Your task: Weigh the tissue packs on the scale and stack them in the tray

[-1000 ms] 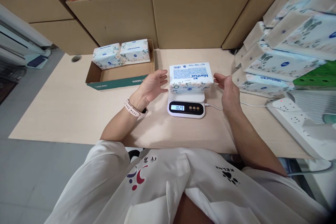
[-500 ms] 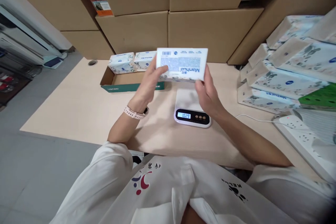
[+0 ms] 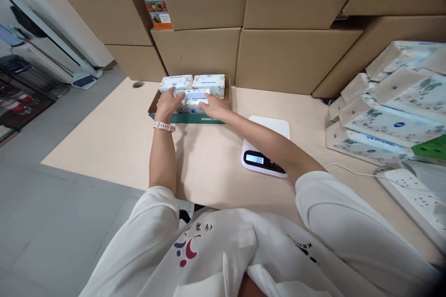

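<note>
A white tissue pack (image 3: pixel 193 97) with blue lettering is gripped at its two ends, my left hand (image 3: pixel 168 103) on one side and my right hand (image 3: pixel 215 106) on the other. Both hands are closed on it over the front part of a green open box (image 3: pixel 195 119). Behind it, two more tissue packs (image 3: pixel 209 82) stand side by side at the back of the box. To the right, partly under my right forearm, lies a white digital scale (image 3: pixel 272 124) with a lit display reading 0.0.
Cardboard boxes (image 3: pixel 292 58) are stacked along the table's back edge. Several tissue packs (image 3: pixel 393 116) are piled at the right, near a white power strip (image 3: pixel 411 183) with a cable. A small orange box (image 3: pixel 156 7) is wedged among the cartons.
Both hands have carried the tissue pack left and down from above the scale to the green box. The scale's reading went from 1029 or 102.9 to 0.0. The view has shifted slightly.
</note>
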Tool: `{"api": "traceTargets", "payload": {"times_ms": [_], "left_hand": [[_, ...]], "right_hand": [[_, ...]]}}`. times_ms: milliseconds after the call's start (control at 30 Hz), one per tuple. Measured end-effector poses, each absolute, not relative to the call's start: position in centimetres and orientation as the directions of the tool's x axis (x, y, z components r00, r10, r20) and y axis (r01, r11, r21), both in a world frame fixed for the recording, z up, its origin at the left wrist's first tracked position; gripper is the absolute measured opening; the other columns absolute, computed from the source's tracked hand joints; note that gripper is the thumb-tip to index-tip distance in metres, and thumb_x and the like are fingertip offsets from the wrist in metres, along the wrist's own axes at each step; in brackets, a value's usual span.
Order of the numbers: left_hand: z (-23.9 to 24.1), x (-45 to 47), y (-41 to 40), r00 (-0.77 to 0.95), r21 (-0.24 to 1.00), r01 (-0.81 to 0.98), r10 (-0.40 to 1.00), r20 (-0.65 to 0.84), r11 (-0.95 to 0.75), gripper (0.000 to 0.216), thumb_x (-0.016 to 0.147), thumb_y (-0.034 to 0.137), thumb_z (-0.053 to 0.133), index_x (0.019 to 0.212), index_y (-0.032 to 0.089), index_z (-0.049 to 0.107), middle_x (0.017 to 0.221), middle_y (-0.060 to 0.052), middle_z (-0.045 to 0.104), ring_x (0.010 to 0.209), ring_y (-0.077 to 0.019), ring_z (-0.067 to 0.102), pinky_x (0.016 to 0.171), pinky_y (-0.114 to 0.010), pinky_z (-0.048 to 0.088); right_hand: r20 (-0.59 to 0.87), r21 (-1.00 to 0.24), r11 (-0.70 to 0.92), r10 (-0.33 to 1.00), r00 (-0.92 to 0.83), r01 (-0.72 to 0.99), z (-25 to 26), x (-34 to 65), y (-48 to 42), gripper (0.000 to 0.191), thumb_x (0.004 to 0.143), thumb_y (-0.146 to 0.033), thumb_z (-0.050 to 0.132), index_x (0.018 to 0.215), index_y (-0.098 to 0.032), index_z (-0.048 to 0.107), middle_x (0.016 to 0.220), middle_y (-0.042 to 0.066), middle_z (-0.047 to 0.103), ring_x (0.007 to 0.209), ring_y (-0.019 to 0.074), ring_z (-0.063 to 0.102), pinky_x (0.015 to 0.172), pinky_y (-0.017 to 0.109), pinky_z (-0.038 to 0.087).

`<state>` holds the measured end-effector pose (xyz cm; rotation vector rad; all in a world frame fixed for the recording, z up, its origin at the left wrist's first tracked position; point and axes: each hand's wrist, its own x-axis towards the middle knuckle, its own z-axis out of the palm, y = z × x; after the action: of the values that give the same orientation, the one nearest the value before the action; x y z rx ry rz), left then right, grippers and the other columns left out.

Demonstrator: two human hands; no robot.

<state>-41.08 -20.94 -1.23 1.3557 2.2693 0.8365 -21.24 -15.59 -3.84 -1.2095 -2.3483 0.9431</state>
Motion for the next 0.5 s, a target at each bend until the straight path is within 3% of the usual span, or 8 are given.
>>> {"api": "traceTargets", "payload": {"times_ms": [100, 200, 367, 500], "left_hand": [[-1.2, -41.9, -21.4, -0.610, 0.577, 0.673, 0.789, 0.077, 0.463, 0.076, 0.099, 0.049, 0.061, 0.165, 0.012, 0.055, 0.176, -0.026, 0.051, 0.167, -0.0483, 0.041, 0.134, -0.066, 0.029], [-1.9, -43.8, -21.7, -0.753, 0.644, 0.551, 0.649, 0.109, 0.531, 0.086, 0.101, 0.059, 0.051, 0.171, 0.009, 0.046, 0.181, -0.027, 0.043, 0.170, -0.0512, 0.034, 0.133, -0.072, 0.020], [-3.2, -46.7, -22.0, -0.774, 0.798, 0.364, 0.632, -0.027, 0.480, 0.118, 0.090, 0.089, 0.044, 0.171, 0.003, 0.044, 0.180, -0.025, 0.045, 0.169, -0.0494, 0.039, 0.133, -0.060, 0.029], [-3.3, -46.4, -22.4, -0.739, 0.781, 0.410, 0.673, -0.019, 0.471, 0.128, 0.088, 0.098, 0.034, 0.175, 0.004, 0.035, 0.186, -0.019, 0.038, 0.175, -0.0430, 0.029, 0.136, -0.053, 0.026]], "right_hand": [[-0.036, -0.650, 0.367, 0.860, -0.509, 0.666, -3.2, -21.8, -15.6, 0.068, 0.105, -0.048, 0.051, 0.159, -0.006, 0.051, 0.159, 0.029, 0.064, 0.151, 0.0493, 0.058, 0.127, 0.073, 0.043], [-0.062, -0.638, 0.327, 0.881, -0.469, 0.697, -2.8, -22.3, -15.2, 0.065, 0.107, -0.046, 0.052, 0.158, -0.006, 0.049, 0.157, 0.028, 0.066, 0.148, 0.0465, 0.061, 0.125, 0.071, 0.046], [-0.098, -0.672, 0.300, 0.871, -0.482, 0.678, -2.7, -24.1, -15.0, 0.062, 0.107, -0.046, 0.054, 0.155, -0.008, 0.053, 0.158, 0.025, 0.067, 0.148, 0.0426, 0.062, 0.127, 0.064, 0.047], [-0.076, -0.757, 0.335, 0.807, -0.585, 0.561, -3.1, -26.3, -15.8, 0.067, 0.105, -0.047, 0.056, 0.160, -0.010, 0.053, 0.164, 0.018, 0.065, 0.148, 0.0329, 0.064, 0.128, 0.050, 0.050]]}}
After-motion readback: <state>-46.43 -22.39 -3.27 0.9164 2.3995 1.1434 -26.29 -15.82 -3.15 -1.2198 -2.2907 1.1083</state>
